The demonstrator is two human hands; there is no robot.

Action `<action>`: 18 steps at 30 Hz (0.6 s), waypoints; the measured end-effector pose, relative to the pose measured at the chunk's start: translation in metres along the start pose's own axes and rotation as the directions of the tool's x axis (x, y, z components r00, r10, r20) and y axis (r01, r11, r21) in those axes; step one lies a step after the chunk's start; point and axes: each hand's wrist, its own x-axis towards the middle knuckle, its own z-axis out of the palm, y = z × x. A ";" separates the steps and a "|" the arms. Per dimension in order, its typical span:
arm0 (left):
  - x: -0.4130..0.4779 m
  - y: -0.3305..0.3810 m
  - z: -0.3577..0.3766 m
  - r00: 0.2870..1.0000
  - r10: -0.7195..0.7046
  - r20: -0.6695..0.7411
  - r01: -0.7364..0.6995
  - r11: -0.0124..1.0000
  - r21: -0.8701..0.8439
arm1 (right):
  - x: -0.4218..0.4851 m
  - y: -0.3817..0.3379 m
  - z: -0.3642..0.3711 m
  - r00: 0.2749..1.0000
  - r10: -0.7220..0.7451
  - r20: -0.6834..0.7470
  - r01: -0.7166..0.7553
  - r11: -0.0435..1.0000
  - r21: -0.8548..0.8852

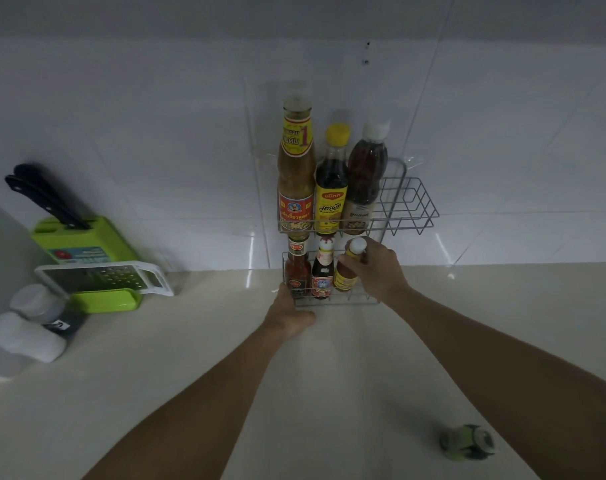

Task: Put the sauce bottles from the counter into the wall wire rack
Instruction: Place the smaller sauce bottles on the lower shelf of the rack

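A two-tier wire rack (412, 206) hangs on the white tiled wall. Its upper shelf holds three tall sauce bottles (331, 188), and the right part of that shelf is bare. In the lower shelf stand a red chilli sauce bottle (297, 271) and a dark bottle (323, 275). My right hand (381, 271) grips a small yellow-labelled bottle (346, 275) with a white cap, standing in the lower shelf to the right of those two. My left hand (289, 313) holds the lower shelf's left front corner. A small green-capped bottle (467, 442) lies on the counter at the near right.
A green knife block (83, 240) with black-handled knives stands at the left against the wall, a grater (104, 278) lying in front of it. White and dark containers (35, 327) sit at the far left. The beige counter (190, 341) stretches below the rack.
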 end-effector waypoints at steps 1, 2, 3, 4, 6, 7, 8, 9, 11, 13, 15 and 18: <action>-0.001 -0.001 0.000 1.000 -0.004 0.002 0.004 1.000 0.003 | 0.005 0.001 0.002 1.000 0.009 0.021 -0.009 1.000 -0.015; -0.001 -0.001 -0.001 1.000 0.005 0.002 -0.005 1.000 0.008 | 0.009 0.001 0.004 0.999 0.018 0.048 -0.016 0.999 -0.046; -0.001 -0.002 -0.001 1.000 0.011 0.002 -0.011 1.000 0.008 | 0.012 0.003 0.007 0.997 0.033 0.076 -0.027 0.997 -0.078; -0.002 -0.001 -0.002 1.000 0.015 0.003 -0.015 1.000 0.008 | 0.015 0.004 0.009 0.993 0.060 0.099 -0.050 0.994 -0.101; -0.001 -0.001 -0.003 1.000 0.019 0.003 -0.019 1.000 0.006 | 0.018 0.006 0.012 0.985 0.127 0.113 -0.115 0.988 -0.107; 0.000 -0.002 -0.004 1.000 0.017 0.005 -0.017 1.000 0.009 | 0.019 0.007 0.013 0.982 0.155 0.109 -0.145 0.984 -0.099; -0.001 -0.001 -0.004 1.000 0.015 0.008 -0.016 1.000 0.007 | 0.020 0.007 0.014 0.979 0.174 0.106 -0.164 0.982 -0.093; 0.000 -0.003 -0.004 1.000 0.015 0.010 -0.015 1.000 0.009 | 0.020 0.007 0.014 0.977 0.183 0.109 -0.174 0.981 -0.085; 0.001 -0.003 -0.004 1.000 0.025 0.014 -0.025 1.000 0.010 | 0.020 0.007 0.014 0.972 0.197 0.130 -0.189 0.980 -0.069; -0.001 -0.003 -0.004 0.999 0.030 0.022 -0.030 0.999 0.015 | 0.019 0.006 0.013 0.966 0.209 0.153 -0.203 0.978 -0.054; -0.003 -0.003 -0.003 0.999 0.034 0.028 -0.035 0.999 0.026 | 0.017 0.004 0.011 0.961 0.220 0.170 -0.214 0.976 -0.052; -0.010 -0.002 -0.004 0.998 0.053 0.022 -0.054 0.998 0.043 | 0.012 0.000 0.007 0.953 0.238 0.186 -0.229 0.971 -0.069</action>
